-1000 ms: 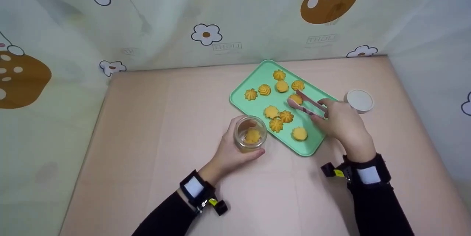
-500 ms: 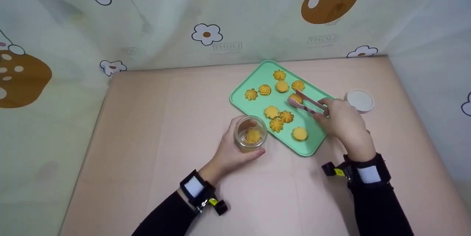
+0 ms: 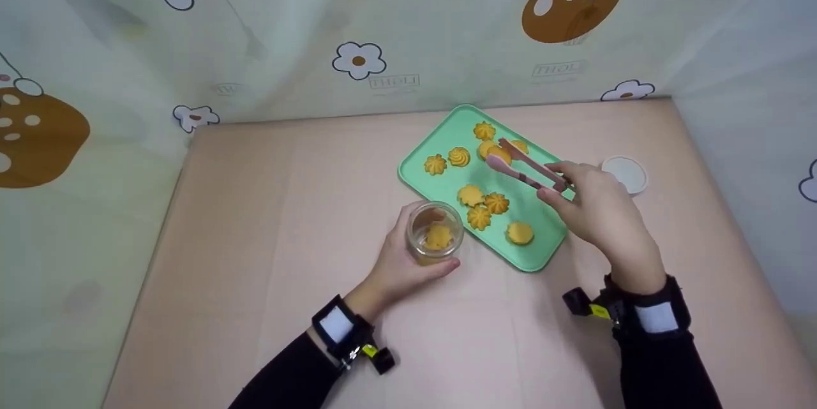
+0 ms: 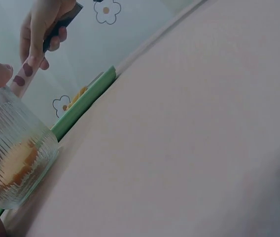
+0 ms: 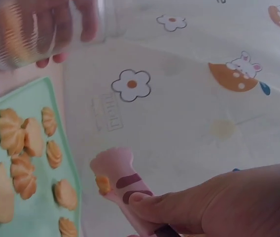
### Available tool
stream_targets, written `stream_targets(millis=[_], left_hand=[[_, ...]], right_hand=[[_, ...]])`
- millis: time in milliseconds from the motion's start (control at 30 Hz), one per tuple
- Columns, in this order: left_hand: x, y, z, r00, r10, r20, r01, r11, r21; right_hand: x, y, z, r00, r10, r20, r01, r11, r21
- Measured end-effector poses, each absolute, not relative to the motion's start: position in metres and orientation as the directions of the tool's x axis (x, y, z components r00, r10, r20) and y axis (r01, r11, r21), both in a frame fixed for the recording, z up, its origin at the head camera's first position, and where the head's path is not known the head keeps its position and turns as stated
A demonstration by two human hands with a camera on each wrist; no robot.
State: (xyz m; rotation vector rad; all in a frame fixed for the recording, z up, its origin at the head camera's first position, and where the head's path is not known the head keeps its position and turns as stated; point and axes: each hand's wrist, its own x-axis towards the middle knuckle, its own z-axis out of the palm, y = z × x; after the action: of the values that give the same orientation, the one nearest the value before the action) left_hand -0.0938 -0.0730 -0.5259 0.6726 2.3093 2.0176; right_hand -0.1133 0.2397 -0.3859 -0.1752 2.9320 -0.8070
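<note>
My left hand [image 3: 401, 259] grips a ribbed clear glass jar [image 4: 36, 143] with a yellow cookie [image 3: 438, 237] at its bottom. The jar stands beside the near-left edge of a green tray [image 3: 539, 259]. Over the tray, my right hand [image 3: 603, 211] holds pink tongs [image 3: 520, 173] with dark red marks. Their tips pinch a cookie [image 3: 500, 153], of which only a small part shows in the right wrist view, behind the pink tip. Several flower-shaped cookies [image 3: 459, 156] lie spread on the tray.
A round white lid [image 3: 624, 174] lies right of the tray, just beyond my right hand. The pinkish table [image 3: 287, 205] meets a patterned curtain [image 3: 274, 32] at the back. More of that covering hangs at both sides.
The tongs have risen from the tray with the cookie between their tips, shifting slightly up and left in the head view. My left hand and the jar have stayed in place.
</note>
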Motion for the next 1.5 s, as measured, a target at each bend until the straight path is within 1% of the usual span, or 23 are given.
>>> stream_targets(millis=[133,300,467,633,933,1167,1500], left_hand=[[-0.092,-0.071,-0.523,-0.915,0.307,0.261,0.299,0.085,0.950],[-0.092,-0.070,-0.520,-0.919,0.301,0.255,0.288,0.070,0.955],[-0.093,-0.072,-0.522,-0.913,0.310,0.264,0.305,0.089,0.948],[-0.094,-0.074,-0.527,-0.904,0.318,0.287,0.336,0.108,0.936],[-0.095,-0.075,-0.527,-0.908,0.334,0.253,0.303,0.106,0.947],[-0.095,-0.075,-0.527,-0.904,0.343,0.257,0.305,0.093,0.948],[-0.094,-0.075,-0.526,-0.909,0.325,0.260,0.309,0.109,0.945]], right_hand=[[-0.104,0.237,-0.376,-0.984,-0.178,0.004,-0.148,0.806,-0.573],[-0.092,0.231,-0.363,-0.965,-0.259,0.028,-0.215,0.729,-0.650],[-0.080,0.225,-0.354,-0.939,-0.333,0.081,-0.298,0.677,-0.673],[-0.071,0.218,-0.348,-0.923,-0.377,0.081,-0.329,0.658,-0.677],[-0.067,0.211,-0.350,-0.894,-0.446,0.047,-0.360,0.652,-0.667],[-0.067,0.206,-0.355,-0.862,-0.505,0.033,-0.401,0.641,-0.655],[-0.064,0.199,-0.355,-0.860,-0.508,0.047,-0.437,0.685,-0.582]])
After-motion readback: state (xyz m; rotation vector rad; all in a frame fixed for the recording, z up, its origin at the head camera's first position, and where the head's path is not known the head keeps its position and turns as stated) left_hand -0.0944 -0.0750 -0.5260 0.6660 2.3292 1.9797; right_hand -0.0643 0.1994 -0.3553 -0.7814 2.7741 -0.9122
